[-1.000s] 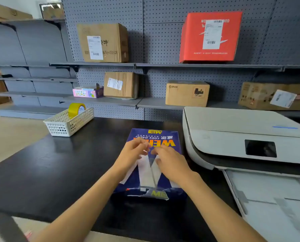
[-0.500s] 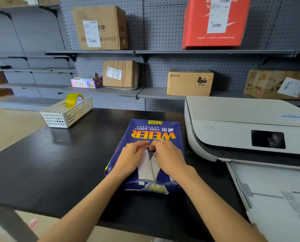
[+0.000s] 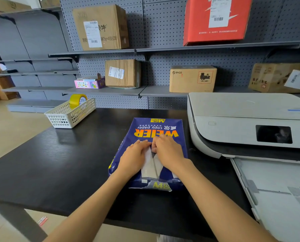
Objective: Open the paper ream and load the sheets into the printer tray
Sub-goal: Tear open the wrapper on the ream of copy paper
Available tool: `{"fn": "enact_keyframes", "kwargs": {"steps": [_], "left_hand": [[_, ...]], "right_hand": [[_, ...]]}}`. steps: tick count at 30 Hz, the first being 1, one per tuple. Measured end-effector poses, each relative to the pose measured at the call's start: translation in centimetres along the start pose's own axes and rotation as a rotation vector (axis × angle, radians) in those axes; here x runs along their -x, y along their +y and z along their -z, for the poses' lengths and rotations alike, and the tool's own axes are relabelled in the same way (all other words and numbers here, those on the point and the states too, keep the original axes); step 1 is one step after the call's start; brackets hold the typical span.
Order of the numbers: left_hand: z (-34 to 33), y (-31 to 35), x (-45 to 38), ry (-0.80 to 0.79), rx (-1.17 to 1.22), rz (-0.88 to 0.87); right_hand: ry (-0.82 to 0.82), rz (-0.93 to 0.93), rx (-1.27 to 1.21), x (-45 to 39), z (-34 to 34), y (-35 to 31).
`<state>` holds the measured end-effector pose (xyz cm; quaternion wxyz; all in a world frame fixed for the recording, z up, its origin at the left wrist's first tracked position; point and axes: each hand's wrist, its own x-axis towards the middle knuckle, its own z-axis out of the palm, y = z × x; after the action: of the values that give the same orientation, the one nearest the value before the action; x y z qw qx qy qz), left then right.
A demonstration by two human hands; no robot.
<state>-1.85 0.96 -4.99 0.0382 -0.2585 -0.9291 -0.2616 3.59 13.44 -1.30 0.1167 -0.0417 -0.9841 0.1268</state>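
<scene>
Grey pegboard shelving (image 3: 163, 32) loaded with cardboard boxes backs our black bench (image 3: 58, 163). On the bench's right side sits the white printer (image 3: 241, 123), its paper tray (image 3: 276, 189) pulled out toward us and showing no fresh stack that we can see. Just left of the printer lies the blue paper ream (image 3: 156, 130), flat, its printed face up. Compared with a second ago, the ream's near end shows a wider split of white along the centre seam, so we judge the wrapper is coming open but the sheets are not yet free. Our left hand (image 3: 133, 158) presses on the wrapper left of the seam, fingers curled into the split; our right hand (image 3: 168, 151) does the same opposite, both holding wrapper edges. A white basket (image 3: 70, 114) stands well apart, far left.
</scene>
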Motion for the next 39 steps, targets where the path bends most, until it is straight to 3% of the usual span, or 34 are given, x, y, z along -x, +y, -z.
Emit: {"fn": "enact_keyframes", "kwargs": {"steps": [13, 39], "left_hand": [[0.1, 0.2, 0.3, 0.000, 0.013, 0.067], [0.7, 0.9, 1.1, 0.031, -0.021, 0.043]], "right_hand": [[-0.064, 0.023, 0.037, 1.4, 1.1, 0.1], [-0.182, -0.031, 0.064, 4.4, 2.9, -0.9]]}}
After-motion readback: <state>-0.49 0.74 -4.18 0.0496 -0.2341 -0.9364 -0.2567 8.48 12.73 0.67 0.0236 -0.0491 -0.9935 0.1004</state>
